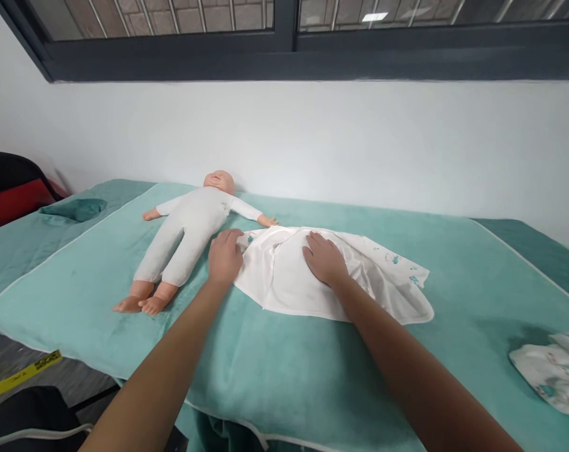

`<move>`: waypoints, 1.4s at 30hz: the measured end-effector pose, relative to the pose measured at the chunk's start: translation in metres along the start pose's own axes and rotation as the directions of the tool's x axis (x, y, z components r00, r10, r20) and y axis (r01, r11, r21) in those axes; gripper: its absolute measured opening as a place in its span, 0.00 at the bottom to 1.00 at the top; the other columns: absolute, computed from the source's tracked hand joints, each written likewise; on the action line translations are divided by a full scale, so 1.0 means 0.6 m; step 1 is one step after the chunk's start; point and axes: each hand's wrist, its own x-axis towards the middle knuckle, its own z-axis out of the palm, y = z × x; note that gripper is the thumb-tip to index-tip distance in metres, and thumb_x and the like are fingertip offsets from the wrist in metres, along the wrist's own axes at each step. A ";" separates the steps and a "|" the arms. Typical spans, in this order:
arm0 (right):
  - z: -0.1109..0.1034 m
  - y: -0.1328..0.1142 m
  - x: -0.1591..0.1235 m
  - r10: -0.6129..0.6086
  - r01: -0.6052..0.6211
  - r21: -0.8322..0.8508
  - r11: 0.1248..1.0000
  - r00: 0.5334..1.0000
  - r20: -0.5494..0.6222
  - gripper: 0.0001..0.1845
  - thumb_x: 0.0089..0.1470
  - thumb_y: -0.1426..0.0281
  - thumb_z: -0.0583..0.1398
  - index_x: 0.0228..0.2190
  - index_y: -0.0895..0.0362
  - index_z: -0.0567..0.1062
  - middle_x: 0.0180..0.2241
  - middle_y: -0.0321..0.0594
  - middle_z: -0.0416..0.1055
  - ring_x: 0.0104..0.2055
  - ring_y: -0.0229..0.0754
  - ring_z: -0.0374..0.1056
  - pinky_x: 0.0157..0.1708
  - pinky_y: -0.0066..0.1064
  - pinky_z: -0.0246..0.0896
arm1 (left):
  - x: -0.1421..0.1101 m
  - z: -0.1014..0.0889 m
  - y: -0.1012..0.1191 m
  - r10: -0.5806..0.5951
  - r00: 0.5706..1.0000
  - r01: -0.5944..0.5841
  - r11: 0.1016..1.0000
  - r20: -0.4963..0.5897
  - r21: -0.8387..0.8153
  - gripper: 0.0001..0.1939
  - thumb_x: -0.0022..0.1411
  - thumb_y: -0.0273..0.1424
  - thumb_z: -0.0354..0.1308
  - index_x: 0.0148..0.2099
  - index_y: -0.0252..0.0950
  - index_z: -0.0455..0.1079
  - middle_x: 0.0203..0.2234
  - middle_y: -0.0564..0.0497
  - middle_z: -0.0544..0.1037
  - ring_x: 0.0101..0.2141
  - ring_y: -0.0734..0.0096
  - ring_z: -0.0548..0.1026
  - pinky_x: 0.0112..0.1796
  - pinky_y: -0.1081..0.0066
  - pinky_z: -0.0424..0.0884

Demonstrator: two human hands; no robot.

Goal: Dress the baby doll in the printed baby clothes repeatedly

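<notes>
A white baby shirt [294, 270] with small teal prints on its sleeves lies spread out on the green cover. At its left end, my left hand [225, 256] is closed around the sleeve's edge, its fingertips partly hidden. My right hand [326, 258] rests palm down on the middle of the shirt, fingers stretched out and holding nothing. Folds run through the cloth to the right of that hand. Left of the shirt, a baby doll [197, 216] in a white body suit lies on its back, one arm reaching toward the shirt's upper edge.
A bunched printed white cloth [555, 373] lies at the right. The green cover [275, 364] drapes over the front edge. A white wall [284, 138] and dark window frame [284, 63] stand behind. At the left are a red and black bag [16, 194] and yellow floor tape [23, 376].
</notes>
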 end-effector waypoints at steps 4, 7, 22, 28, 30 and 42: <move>-0.002 -0.007 -0.014 -0.016 0.019 -0.051 0.999 0.999 0.046 0.33 0.66 0.59 0.40 0.64 0.64 0.55 0.68 0.49 0.46 0.70 0.47 0.40 0.66 0.45 0.38 | -0.060 -0.029 0.037 0.166 0.986 -0.169 0.981 -0.031 -0.099 0.18 0.55 0.17 0.46 0.44 0.36 0.69 0.41 0.45 0.77 0.46 0.57 0.72 0.45 0.60 0.67; -0.005 -0.008 -0.032 -0.034 0.039 -0.064 0.997 0.997 0.071 0.35 0.65 0.56 0.41 0.65 0.65 0.54 0.68 0.50 0.44 0.71 0.48 0.38 0.65 0.45 0.37 | -0.122 -0.055 0.075 0.328 0.943 -0.310 0.931 0.064 -0.194 0.20 0.52 0.17 0.46 0.44 0.36 0.69 0.40 0.46 0.76 0.43 0.59 0.71 0.44 0.61 0.67; -0.043 -0.014 -0.235 -0.337 0.350 0.082 0.933 0.930 -0.145 0.25 0.64 0.60 0.51 0.58 0.57 0.65 0.63 0.48 0.60 0.66 0.48 0.53 0.64 0.47 0.49 | -0.188 -0.051 0.111 0.275 0.958 -0.241 0.926 0.080 -0.291 0.18 0.60 0.18 0.48 0.48 0.37 0.69 0.44 0.45 0.71 0.46 0.62 0.69 0.46 0.61 0.69; -0.087 0.078 -0.330 -0.299 0.302 -0.002 0.953 0.942 -0.149 0.17 0.63 0.62 0.55 0.50 0.54 0.71 0.52 0.45 0.71 0.54 0.48 0.65 0.52 0.43 0.62 | -0.190 -0.047 0.107 0.215 0.975 -0.195 0.952 0.061 -0.236 0.18 0.57 0.15 0.47 0.44 0.36 0.70 0.40 0.46 0.72 0.42 0.62 0.69 0.42 0.62 0.69; -0.096 0.103 -0.340 -0.296 0.291 -0.052 0.955 0.943 -0.150 0.14 0.64 0.65 0.53 0.48 0.53 0.72 0.49 0.43 0.73 0.51 0.47 0.67 0.49 0.41 0.63 | -0.189 -0.050 0.109 0.221 0.972 -0.196 0.953 0.086 -0.232 0.16 0.58 0.16 0.47 0.43 0.37 0.70 0.39 0.47 0.73 0.41 0.62 0.69 0.42 0.61 0.68; -0.094 0.117 -0.325 -0.298 0.289 -0.084 0.954 0.943 -0.145 0.13 0.63 0.75 0.49 0.36 0.57 0.72 0.39 0.46 0.73 0.40 0.46 0.66 0.42 0.38 0.62 | -0.189 -0.060 0.114 0.177 0.984 -0.167 0.950 0.015 -0.265 0.08 0.62 0.22 0.48 0.36 0.37 0.66 0.38 0.47 0.72 0.41 0.61 0.69 0.42 0.61 0.67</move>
